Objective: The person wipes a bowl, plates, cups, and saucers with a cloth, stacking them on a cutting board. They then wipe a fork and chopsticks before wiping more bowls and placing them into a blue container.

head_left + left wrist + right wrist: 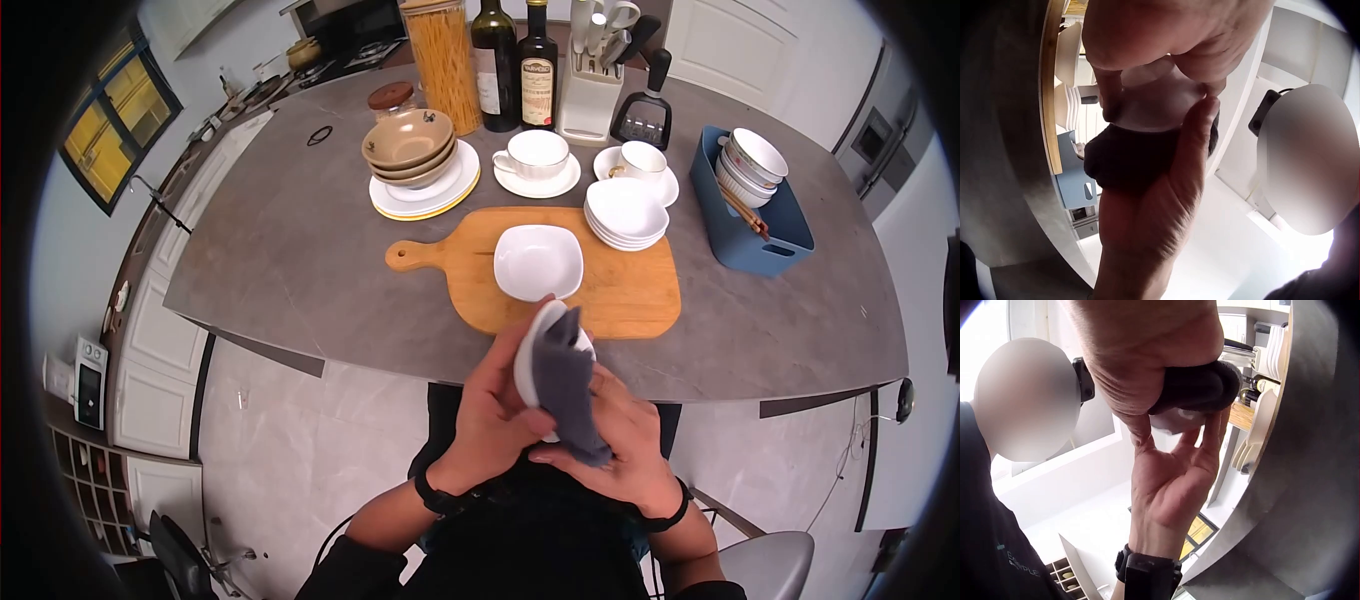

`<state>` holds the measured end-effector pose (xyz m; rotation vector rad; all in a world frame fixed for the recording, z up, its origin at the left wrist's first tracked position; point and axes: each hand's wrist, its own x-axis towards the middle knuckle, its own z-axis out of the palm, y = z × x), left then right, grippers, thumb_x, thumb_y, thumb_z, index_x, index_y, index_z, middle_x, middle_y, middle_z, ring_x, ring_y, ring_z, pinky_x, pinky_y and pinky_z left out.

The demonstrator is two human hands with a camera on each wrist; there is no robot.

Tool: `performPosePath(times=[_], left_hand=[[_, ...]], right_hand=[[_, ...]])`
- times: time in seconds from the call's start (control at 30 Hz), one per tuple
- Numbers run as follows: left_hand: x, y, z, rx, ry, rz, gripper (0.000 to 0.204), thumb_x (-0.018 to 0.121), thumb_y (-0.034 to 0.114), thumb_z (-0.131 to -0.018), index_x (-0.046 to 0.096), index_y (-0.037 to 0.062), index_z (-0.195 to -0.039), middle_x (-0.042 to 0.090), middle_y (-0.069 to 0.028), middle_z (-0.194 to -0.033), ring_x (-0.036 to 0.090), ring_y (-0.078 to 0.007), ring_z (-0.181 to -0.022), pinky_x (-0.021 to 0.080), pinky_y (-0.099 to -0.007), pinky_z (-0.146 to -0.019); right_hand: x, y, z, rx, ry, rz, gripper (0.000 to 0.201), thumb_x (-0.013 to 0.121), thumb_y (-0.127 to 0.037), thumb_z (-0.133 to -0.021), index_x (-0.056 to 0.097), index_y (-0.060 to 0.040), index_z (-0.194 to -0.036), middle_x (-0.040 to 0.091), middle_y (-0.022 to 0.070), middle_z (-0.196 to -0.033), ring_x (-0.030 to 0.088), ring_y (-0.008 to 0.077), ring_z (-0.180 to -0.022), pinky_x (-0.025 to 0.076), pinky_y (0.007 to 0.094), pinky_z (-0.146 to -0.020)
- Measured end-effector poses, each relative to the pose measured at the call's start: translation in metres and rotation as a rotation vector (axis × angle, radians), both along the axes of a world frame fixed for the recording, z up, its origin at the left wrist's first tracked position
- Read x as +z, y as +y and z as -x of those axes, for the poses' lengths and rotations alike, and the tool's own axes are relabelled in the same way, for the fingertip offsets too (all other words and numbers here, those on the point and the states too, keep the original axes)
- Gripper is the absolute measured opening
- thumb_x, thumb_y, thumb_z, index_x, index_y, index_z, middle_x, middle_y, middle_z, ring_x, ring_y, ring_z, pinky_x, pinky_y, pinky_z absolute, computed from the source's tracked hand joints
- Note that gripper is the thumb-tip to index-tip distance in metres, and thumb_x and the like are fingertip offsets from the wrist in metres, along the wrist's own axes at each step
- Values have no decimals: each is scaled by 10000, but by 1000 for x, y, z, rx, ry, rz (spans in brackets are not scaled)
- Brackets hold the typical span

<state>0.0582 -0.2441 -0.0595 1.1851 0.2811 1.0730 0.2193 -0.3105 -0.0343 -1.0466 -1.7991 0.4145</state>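
Over the table's front edge, my left hand grips a white bowl that is tipped up on its side. My right hand holds a dark grey cloth against the bowl, with part of the cloth folded over its rim. From the left wrist view, the bowl's pale underside shows between the fingers, with the cloth bunched beside it. Just beyond the hands, a white square bowl sits upright on a wooden cutting board. Several stacked white bowls overlap the board's far right corner.
Brown bowls sit on plates at the back left. Two cups with saucers stand behind the board. Further back are a pasta jar, two bottles and a knife block. A blue bin with bowls stands right.
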Motion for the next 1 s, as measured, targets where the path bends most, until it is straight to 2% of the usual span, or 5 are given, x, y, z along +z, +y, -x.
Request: performPosePath(times=[0.07, 0.13, 0.3, 0.57, 1.0], left_hand=[[7, 2, 5, 50, 48, 213, 1226, 853, 670, -694, 339, -27, -1563, 515, -143, -1515, 525, -261, -1380, 415, -417, -1164], [10, 8, 9, 92, 105, 89, 1097, 717, 732, -821, 365, -7, -1550, 573, -142, -1445, 544, -286, -1361, 423, -434, -1158], [46, 50, 26, 414, 78, 273, 757, 403, 675, -1011, 514, 54, -1430, 627, -92, -1364, 588, -243, -1297, 433, -446, -1111], [49, 91, 22, 253, 347, 185, 608, 519, 464, -1060, 417, 91, -1529, 591, -21, -1231, 589, -98, -1100, 481, -257, -751], [37, 119, 5, 201, 651, -438, 668, 829, 210, -903, 497, 91, -1470, 620, -99, -1335, 579, -189, -1255, 495, -335, -1027]], right_hand=[[3, 6, -3, 14, 18, -61, 379, 885, -214, -773, 717, 16, -1023, 723, 202, -1112, 719, 368, -1050, 508, 514, -1077], [-5, 8, -23, 233, 203, -11, 336, 864, -141, -771, 717, 27, -1022, 725, 214, -1085, 723, 383, -1043, 532, 469, -1038], [-26, 2, -39, -415, 845, 96, 340, 789, -186, -890, 677, 38, -1121, 719, 40, -1013, 655, 124, -921, 511, 284, -852], [-52, 13, -53, -555, 742, 75, 205, 758, -79, -938, 702, 17, -1110, 698, 2, -1020, 607, 86, -922, 469, 245, -860], [-45, 13, -57, -507, 736, 164, 205, 757, -73, -939, 711, 34, -1107, 703, 1, -990, 600, 77, -908, 472, 239, -850]])
